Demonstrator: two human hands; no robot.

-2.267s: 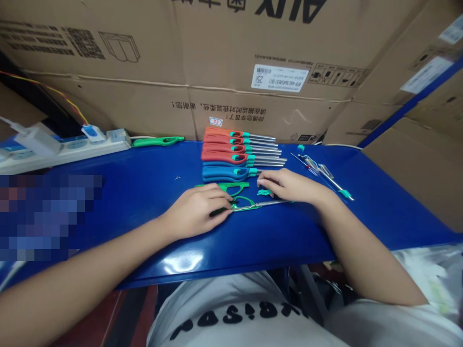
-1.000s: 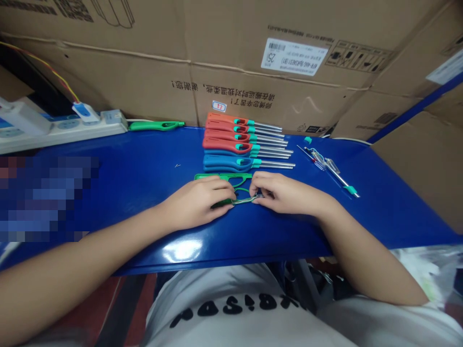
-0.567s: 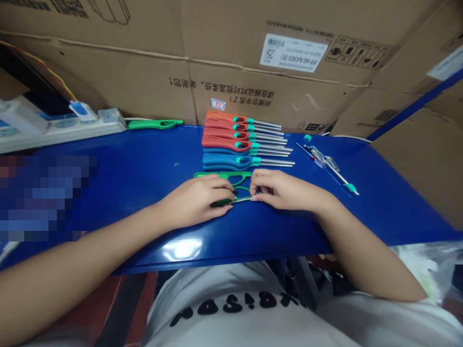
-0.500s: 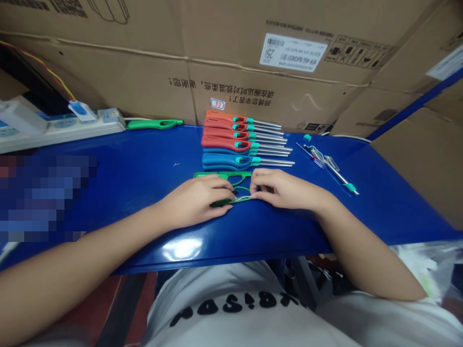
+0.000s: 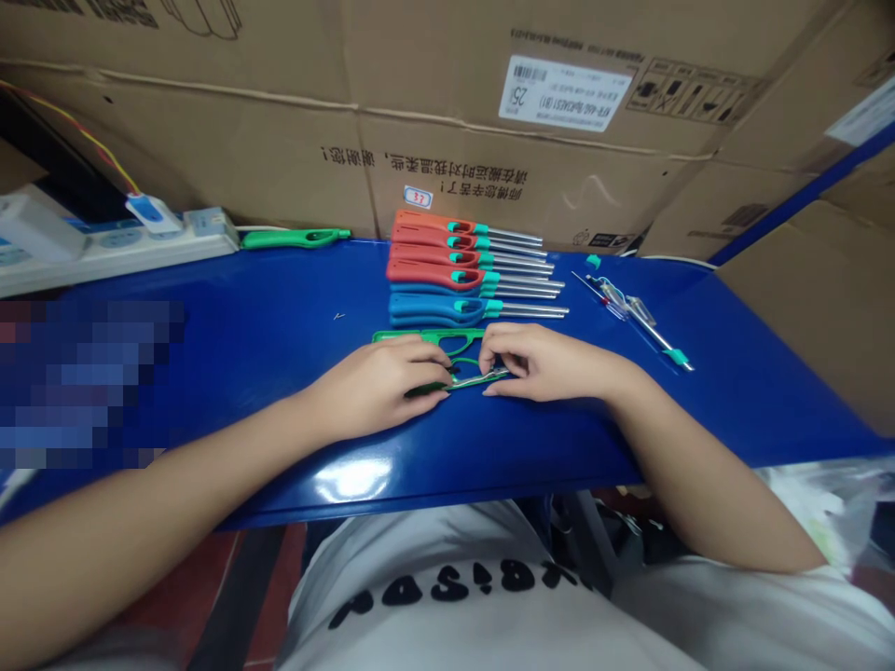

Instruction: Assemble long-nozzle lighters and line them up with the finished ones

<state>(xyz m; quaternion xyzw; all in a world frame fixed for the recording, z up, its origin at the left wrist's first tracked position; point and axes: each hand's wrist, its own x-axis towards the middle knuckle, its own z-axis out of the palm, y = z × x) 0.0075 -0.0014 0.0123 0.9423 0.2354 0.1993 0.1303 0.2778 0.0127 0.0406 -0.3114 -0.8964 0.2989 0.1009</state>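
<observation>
My left hand (image 5: 381, 384) lies curled over a green lighter shell (image 5: 464, 379) on the blue table (image 5: 280, 326), fingers pressing its handle down. My right hand (image 5: 545, 362) pinches the front of that same shell, where a thin metal part shows. A second green shell half (image 5: 426, 336) lies just behind my left fingers. Behind both hands sits a neat row of finished long-nosed lighters (image 5: 447, 270), red ones at the back and blue ones in front, their metal tubes pointing right.
A lone green lighter (image 5: 294, 239) lies at the back left beside a white power strip (image 5: 118, 256). Loose lighter innards with a metal tube (image 5: 633, 312) lie at the right. Cardboard boxes (image 5: 447, 121) wall the back and right. A pixelated patch covers the left.
My right hand has slid left from beside the metal tube onto the shell's front and closed into a pinch. The left hand has stayed on the handle. The camera tilted slightly.
</observation>
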